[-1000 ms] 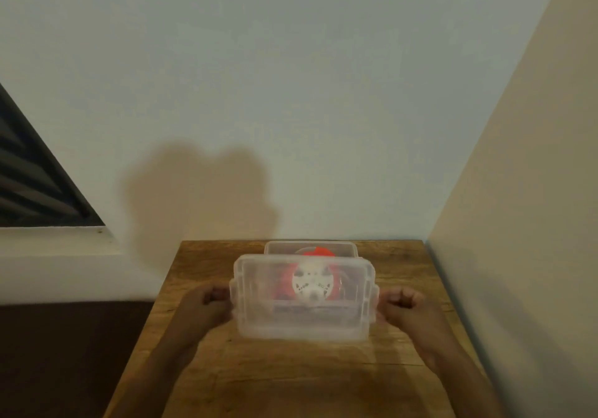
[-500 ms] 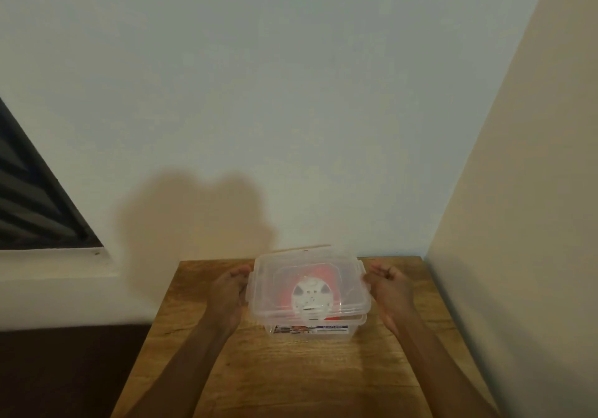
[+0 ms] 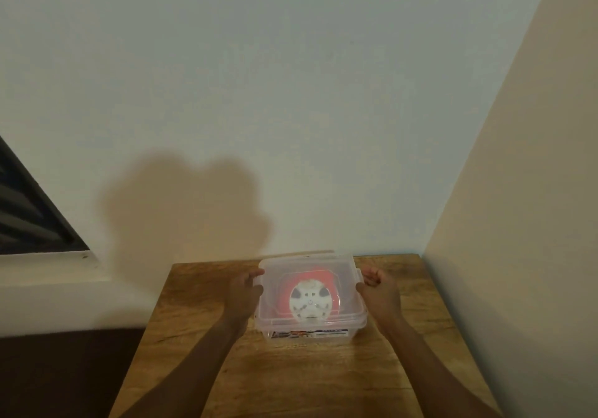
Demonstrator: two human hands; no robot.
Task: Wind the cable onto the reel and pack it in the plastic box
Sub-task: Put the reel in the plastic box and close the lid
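Lid (image 3: 309,264) sits on the plastic box (image 3: 310,327) at the back of the wooden table (image 3: 291,382), red-and-white reel (image 3: 309,301) visible inside; left hand (image 3: 242,294) and right hand (image 3: 380,291) grip the lid's side edges with curled fingers

Reel (image 3: 310,301) in lidded box (image 3: 351,315), on table (image 3: 291,378)

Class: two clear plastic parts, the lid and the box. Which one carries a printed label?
The box, underneath: a label strip runs along its near wall. The lid on top is plain.
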